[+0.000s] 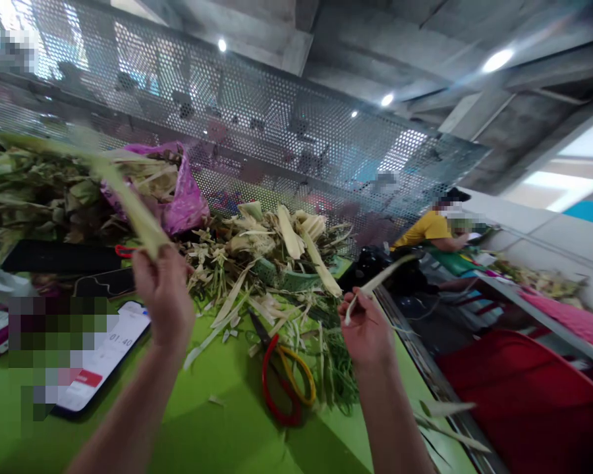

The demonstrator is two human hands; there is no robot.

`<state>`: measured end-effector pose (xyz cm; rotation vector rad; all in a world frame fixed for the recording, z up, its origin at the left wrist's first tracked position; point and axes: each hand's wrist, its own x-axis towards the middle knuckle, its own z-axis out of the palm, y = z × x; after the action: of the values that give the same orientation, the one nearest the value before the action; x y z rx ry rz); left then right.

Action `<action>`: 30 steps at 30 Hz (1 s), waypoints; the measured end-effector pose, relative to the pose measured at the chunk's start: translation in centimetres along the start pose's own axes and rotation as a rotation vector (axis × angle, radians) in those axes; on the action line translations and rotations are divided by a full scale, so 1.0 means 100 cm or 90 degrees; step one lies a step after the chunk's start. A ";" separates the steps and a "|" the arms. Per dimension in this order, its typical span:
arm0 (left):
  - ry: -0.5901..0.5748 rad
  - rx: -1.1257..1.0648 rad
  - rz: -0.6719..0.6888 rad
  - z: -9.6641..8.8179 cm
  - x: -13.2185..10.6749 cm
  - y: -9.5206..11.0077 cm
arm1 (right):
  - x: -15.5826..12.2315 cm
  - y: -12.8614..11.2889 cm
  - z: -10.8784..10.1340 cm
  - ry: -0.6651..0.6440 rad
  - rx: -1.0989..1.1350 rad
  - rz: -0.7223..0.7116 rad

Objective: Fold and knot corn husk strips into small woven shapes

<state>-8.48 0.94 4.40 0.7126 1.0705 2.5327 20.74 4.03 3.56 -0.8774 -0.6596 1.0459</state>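
Observation:
My left hand [162, 293] is closed around the lower end of a long pale corn husk [126, 194], which slants up to the left and blurs at its far end. Between the fingers of my right hand [368, 326] is a narrow husk strip [383, 273], pointing up to the right. The two hands are well apart above the green table [217, 434]. Scissors [281, 375] with one red and one yellow handle lie between them. Behind the scissors, husk pieces [289, 234] are heaped over a green basket [281, 276].
A phone [103, 355] lies at left. Behind it are a pink plastic bag [182, 191] and a big husk pile [39, 191]. Green string [343, 362] lies near my right wrist. A perforated metal screen [257, 131] stands behind. A red chair [518, 395] and a person in yellow [425, 230] are at right.

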 end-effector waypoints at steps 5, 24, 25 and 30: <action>-0.346 0.134 -0.211 0.018 -0.069 -0.008 | -0.038 0.013 0.024 -0.157 -0.073 0.063; -0.441 0.112 -0.425 0.021 -0.108 -0.018 | -0.071 0.041 0.037 -0.257 -0.292 -0.044; -0.438 0.097 -0.444 0.021 -0.108 -0.017 | -0.071 0.042 0.037 -0.245 -0.284 -0.045; -0.439 0.056 -0.456 0.021 -0.108 -0.016 | -0.071 0.041 0.040 -0.213 -0.232 0.010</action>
<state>1.82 -1.60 0.97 0.9186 0.9476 1.4807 12.98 -0.41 1.69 -1.0303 -1.1514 1.1165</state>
